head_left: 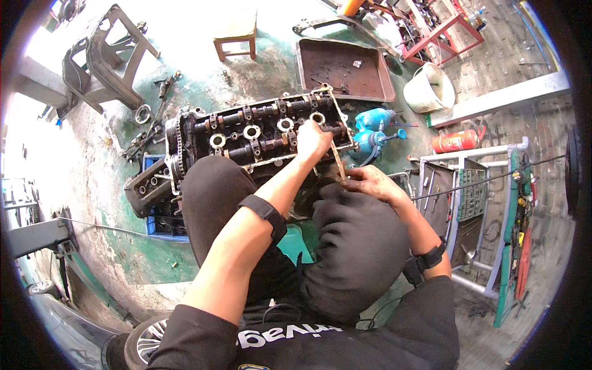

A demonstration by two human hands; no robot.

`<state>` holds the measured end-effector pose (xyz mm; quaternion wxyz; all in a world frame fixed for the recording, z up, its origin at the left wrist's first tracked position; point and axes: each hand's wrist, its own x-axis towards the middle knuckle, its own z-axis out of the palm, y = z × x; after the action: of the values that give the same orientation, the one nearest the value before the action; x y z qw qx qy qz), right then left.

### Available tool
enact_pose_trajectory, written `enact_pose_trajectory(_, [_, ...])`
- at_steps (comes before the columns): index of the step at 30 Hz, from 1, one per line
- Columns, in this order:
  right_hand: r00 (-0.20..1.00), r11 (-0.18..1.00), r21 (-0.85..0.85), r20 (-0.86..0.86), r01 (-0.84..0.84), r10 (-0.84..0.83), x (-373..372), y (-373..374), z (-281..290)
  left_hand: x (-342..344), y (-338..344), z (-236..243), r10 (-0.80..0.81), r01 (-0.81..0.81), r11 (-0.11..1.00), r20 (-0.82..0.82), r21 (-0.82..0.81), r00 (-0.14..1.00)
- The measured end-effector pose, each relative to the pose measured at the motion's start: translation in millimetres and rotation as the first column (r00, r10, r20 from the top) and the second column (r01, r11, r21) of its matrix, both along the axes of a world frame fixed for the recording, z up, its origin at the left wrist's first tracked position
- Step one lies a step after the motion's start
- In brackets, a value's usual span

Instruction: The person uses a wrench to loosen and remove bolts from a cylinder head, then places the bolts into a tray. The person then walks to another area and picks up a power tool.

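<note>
1. The left hand is closed around the top of a thin rod-like tool, resting on the cylinder head.
2. The right hand pinches the tool's lower end, just below and beside the left.

Packaged goods are few here. Two blue plastic bottles lie just right of the engine head, one above the other, the lower with a spout. Farther right a red cylindrical canister with a pale label band lies on its side on the floor. No signs or screens show.
</note>
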<state>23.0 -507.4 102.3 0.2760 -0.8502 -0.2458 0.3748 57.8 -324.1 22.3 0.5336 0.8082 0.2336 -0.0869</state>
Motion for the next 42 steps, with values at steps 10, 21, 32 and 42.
enact_pose_trajectory(10, [0.865, 0.887, -0.104, 0.199, -0.449, 0.461, 14.2, 72.3, -1.2, -5.8, 11.0, 21.9, -0.091, 0.098, 0.993, -0.113, 0.060, 0.989])
enact_pose_trajectory(21, [0.736, 0.878, -0.282, 0.478, -0.387, 0.478, 54.5, 53.6, -16.8, -10.7, 16.5, 9.2, -0.152, 0.118, 0.961, 0.122, 0.250, 0.981])
enact_pose_trajectory(32, [0.837, 0.958, -0.198, 0.472, -0.207, 0.278, 75.6, 63.9, -39.9, 1.0, 21.5, 20.5, -0.196, 0.084, 0.935, 0.302, 0.346, 0.933])
enact_pose_trajectory(42, [0.793, 0.964, -0.217, 0.554, -0.154, 0.252, 85.4, 74.0, -38.7, -2.7, 32.8, 20.6, -0.126, -0.081, 0.937, 0.545, 0.340, 0.829])
